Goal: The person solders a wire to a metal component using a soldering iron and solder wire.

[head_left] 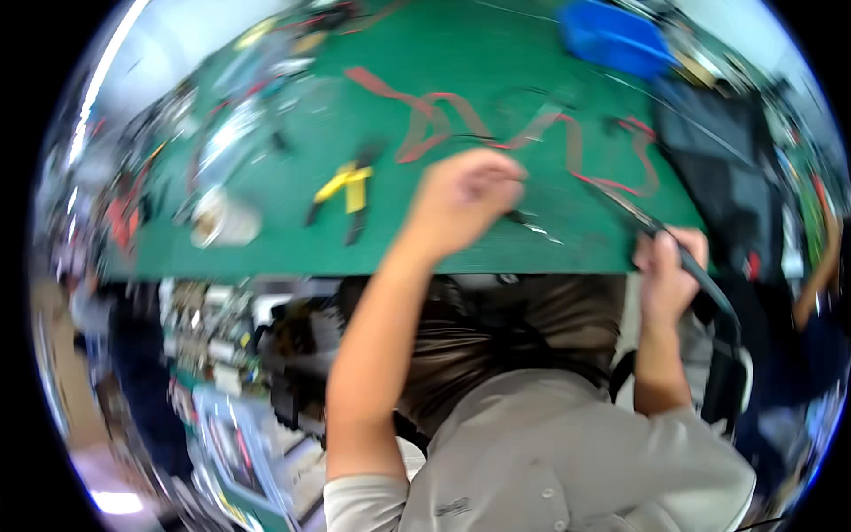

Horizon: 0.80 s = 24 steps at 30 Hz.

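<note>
In my right hand (671, 275) is a soldering iron (654, 227), gripped by its dark handle with the metal end pointing up and left. Its thick dark cable (720, 306) curves down past my wrist. My left hand (470, 197) hovers over the table's near half with its fingers curled closed; whatever they hold is hidden and blurred. Beyond both hands a long reddish ribbon-like strip (425, 124) lies in zigzag folds. The iron's metal end is close to the strip's right part. A small dark and silvery piece (536, 226) shows just right of my left hand.
Yellow-handled pliers (341, 191) lie left of my left hand on the green table (301, 253). Farther left are a white cup-like container (224, 219) and clear plastic bags (235, 133). A blue bin (616, 40) and a black bag-like item (722, 151) occupy the right side.
</note>
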Available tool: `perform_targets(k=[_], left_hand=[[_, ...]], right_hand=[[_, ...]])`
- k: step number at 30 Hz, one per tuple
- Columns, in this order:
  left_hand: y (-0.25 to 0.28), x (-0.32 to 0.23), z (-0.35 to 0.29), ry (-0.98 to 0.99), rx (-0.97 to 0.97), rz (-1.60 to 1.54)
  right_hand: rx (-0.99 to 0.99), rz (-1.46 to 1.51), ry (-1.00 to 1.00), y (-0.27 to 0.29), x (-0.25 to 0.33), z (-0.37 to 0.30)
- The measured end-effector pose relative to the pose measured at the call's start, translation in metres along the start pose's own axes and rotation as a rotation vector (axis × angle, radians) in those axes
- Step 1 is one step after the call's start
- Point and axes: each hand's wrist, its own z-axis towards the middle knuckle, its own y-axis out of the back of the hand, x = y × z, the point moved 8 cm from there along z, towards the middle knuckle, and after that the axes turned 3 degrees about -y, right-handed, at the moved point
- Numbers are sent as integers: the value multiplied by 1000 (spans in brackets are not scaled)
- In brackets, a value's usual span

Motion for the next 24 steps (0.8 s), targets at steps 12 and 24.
perform_targets(k=[12, 24], left_hand=[[-6, -2, 1, 44, 54, -36], [-11, -9, 5, -116, 82, 81]], right_hand=[[255, -70, 291, -29, 26, -43], [249, -194, 554, -52, 38, -55]])
